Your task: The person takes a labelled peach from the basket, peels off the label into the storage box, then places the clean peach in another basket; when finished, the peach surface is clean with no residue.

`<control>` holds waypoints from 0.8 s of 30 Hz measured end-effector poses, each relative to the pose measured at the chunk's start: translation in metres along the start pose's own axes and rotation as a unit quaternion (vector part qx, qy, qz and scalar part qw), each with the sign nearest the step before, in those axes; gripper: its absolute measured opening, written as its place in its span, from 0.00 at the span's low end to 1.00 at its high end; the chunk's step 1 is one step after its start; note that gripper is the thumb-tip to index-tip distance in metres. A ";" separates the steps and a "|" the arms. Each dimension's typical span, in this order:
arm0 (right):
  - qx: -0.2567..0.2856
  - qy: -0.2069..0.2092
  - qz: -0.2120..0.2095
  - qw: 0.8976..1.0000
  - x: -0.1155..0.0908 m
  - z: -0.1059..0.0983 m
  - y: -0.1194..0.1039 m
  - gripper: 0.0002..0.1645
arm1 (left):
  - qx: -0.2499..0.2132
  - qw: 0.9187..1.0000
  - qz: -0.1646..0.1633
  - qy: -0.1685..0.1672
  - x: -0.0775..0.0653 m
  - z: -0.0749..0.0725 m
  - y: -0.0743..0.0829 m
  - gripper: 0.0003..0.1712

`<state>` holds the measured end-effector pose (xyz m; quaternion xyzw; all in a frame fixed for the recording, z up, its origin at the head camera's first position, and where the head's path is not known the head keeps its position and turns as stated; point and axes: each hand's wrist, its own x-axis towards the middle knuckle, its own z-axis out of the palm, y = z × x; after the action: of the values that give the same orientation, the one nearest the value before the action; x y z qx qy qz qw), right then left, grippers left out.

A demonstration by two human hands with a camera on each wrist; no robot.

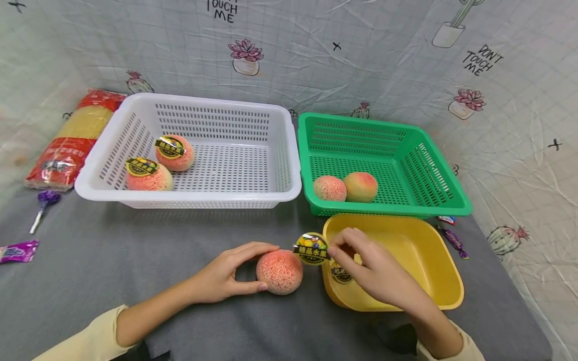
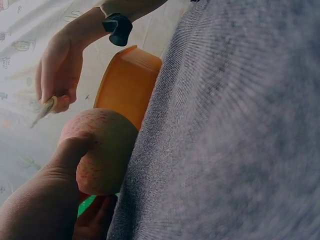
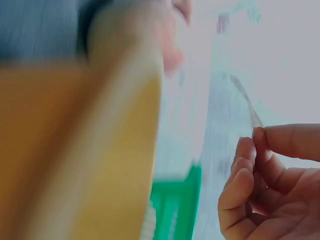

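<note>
My left hand (image 1: pixel 230 273) grips a speckled pink peach (image 1: pixel 279 272) between thumb and fingers on the grey cloth. The left wrist view shows the thumb against the side of the same peach (image 2: pixel 107 150). Just right of it, over the near-left rim of a yellow bin (image 1: pixel 422 255), my right hand (image 1: pixel 377 265) pinches a round black-and-gold fruit sticker (image 1: pixel 311 248) at its edge. Seen edge-on in the right wrist view, that sticker (image 3: pixel 245 97) stands up thin from the fingertips. Another such label (image 1: pixel 341 274) lies inside the bin, partly covered by the right hand.
A white basket (image 1: pixel 203 198) at the back left holds two labelled peaches (image 1: pixel 151 178). In the green basket (image 1: pixel 433 208) are two peaches (image 1: pixel 361 187) without labels. A red-and-yellow packet (image 1: pixel 77 140), a purple lollipop (image 1: pixel 47 198) and a wrapped candy (image 1: pixel 18 251) lie leftward; another candy (image 1: pixel 453 240) is right.
</note>
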<state>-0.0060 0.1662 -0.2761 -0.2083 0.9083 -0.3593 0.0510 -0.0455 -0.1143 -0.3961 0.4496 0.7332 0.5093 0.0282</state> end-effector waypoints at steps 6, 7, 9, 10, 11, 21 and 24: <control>-0.051 0.044 0.046 0.997 -0.022 -0.027 0.034 0.04 | 0.004 1.000 0.003 -0.002 0.000 -0.001 -0.001 0.33; -0.061 0.042 0.059 0.996 -0.025 -0.030 0.040 0.03 | 0.002 1.000 0.000 -0.003 0.000 -0.001 -0.001 0.33; -0.070 0.028 0.087 0.993 -0.031 -0.033 0.053 0.03 | 0.003 1.000 0.002 -0.002 0.000 -0.001 0.000 0.34; -0.077 0.019 0.103 0.991 -0.033 -0.034 0.058 0.03 | 0.003 1.000 0.001 -0.002 -0.001 -0.001 0.000 0.34; -0.087 0.010 0.122 0.989 -0.034 -0.035 0.064 0.04 | 0.003 1.000 0.000 -0.002 -0.001 -0.001 0.000 0.34; -0.208 0.002 0.178 0.962 -0.038 -0.023 0.106 0.14 | -0.004 1.000 -0.021 -0.008 -0.002 0.000 -0.001 0.34; -0.244 0.010 0.162 0.956 -0.038 -0.020 0.109 0.17 | -0.002 1.000 -0.023 -0.009 -0.002 -0.001 -0.001 0.34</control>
<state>-0.0137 0.2660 -0.3368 -0.0611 0.9903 -0.1160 0.0465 -0.0454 -0.1164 -0.3971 0.4367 0.7423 0.5061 0.0472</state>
